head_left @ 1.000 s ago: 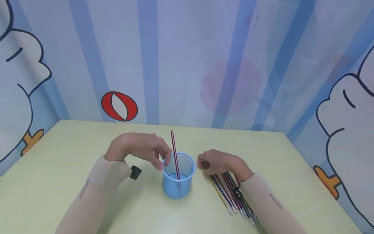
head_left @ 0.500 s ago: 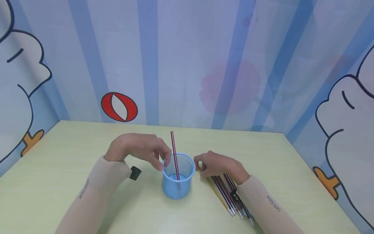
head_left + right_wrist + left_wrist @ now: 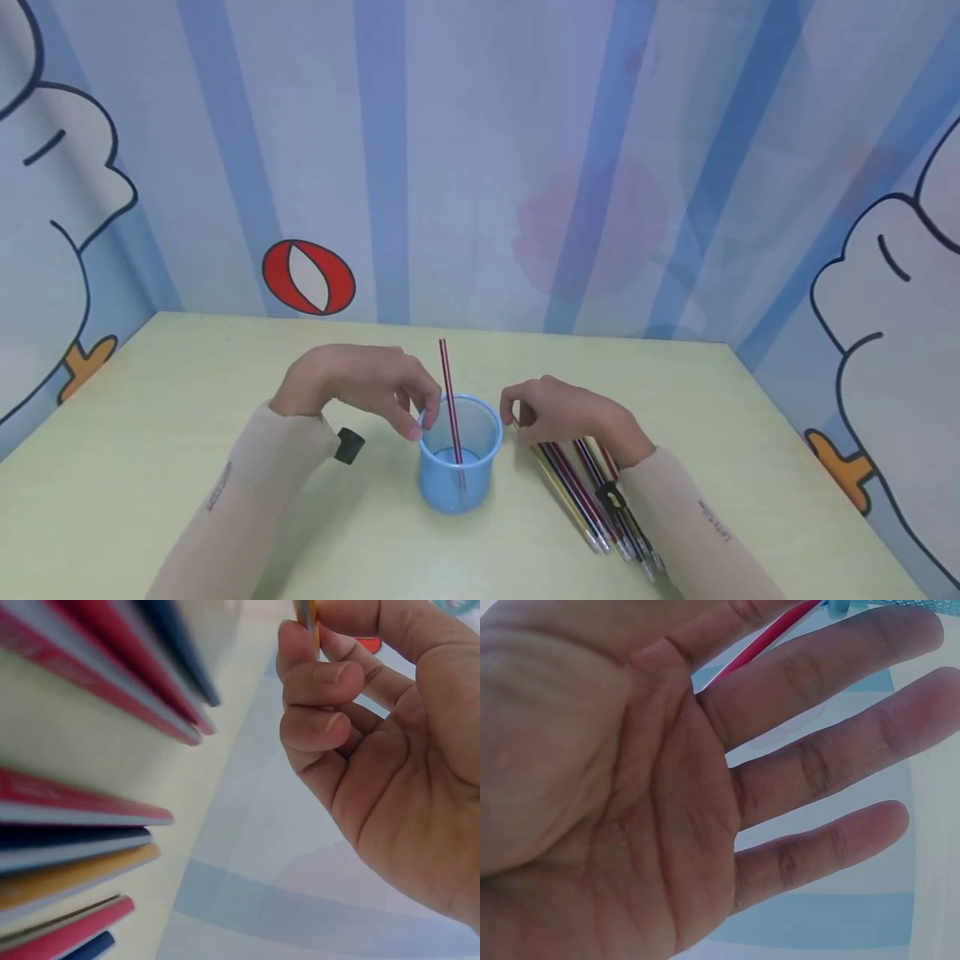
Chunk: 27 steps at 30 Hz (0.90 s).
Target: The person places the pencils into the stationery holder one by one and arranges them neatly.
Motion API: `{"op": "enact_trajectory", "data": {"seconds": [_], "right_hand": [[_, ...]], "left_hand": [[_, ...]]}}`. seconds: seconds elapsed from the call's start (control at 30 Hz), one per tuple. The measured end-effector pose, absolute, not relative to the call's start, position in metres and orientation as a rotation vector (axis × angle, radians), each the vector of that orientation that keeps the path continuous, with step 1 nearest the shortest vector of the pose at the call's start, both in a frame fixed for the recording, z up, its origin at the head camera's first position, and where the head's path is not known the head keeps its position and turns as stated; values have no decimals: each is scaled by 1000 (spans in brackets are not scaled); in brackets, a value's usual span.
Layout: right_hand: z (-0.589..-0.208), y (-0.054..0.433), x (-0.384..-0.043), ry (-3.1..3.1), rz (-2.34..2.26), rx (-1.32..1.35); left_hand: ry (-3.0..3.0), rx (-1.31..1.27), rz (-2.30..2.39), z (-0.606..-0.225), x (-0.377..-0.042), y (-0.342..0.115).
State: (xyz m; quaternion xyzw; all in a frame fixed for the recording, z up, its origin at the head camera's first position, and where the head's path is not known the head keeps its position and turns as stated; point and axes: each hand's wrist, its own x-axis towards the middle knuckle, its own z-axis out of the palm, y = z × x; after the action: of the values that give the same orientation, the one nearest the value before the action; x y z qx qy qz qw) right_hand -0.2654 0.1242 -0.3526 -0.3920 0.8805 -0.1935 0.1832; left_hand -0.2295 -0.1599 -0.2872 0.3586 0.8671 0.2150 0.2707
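A light blue cup (image 3: 453,487) stands upright on the table, with one red-and-white striped pencil (image 3: 452,408) leaning inside it. At its left rim, the thumb and index finger of my left hand (image 3: 375,382) pinch the edge. The other fingers of that hand stretch out straight in the left wrist view. Right of the cup, my right hand (image 3: 562,412) pinches a yellow striped pencil (image 3: 306,613) between thumb and fingertips, above the far ends of a row of pencils. Most of the held pencil is hidden in the right wrist view.
Several striped pencils (image 3: 585,500) in red, blue and yellow lie side by side on the pale yellow table (image 3: 375,542), partly under the right forearm. A dark wrist camera (image 3: 349,446) juts from the left cuff. A printed blue backdrop (image 3: 480,167) rises behind the table.
My right hand shifts a little left over the pencil ends, then rises slightly with a yellow pencil pinched. The left hand stays at the cup's rim.
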Motion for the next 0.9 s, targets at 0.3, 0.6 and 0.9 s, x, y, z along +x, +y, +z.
{"op": "enact_trajectory", "data": {"seconds": [0.3, 0.6, 0.9], "right_hand": [[-330, 110, -268, 2508, -610, -1161], [-306, 112, -268, 2548, -734, -1176], [-293, 119, -264, 2583, -859, -1186]], "left_hand": [[2316, 958, 605, -288, -229, -166], [2303, 974, 618, -290, -231, -162], [2296, 993, 608, -289, -232, -161]]}}
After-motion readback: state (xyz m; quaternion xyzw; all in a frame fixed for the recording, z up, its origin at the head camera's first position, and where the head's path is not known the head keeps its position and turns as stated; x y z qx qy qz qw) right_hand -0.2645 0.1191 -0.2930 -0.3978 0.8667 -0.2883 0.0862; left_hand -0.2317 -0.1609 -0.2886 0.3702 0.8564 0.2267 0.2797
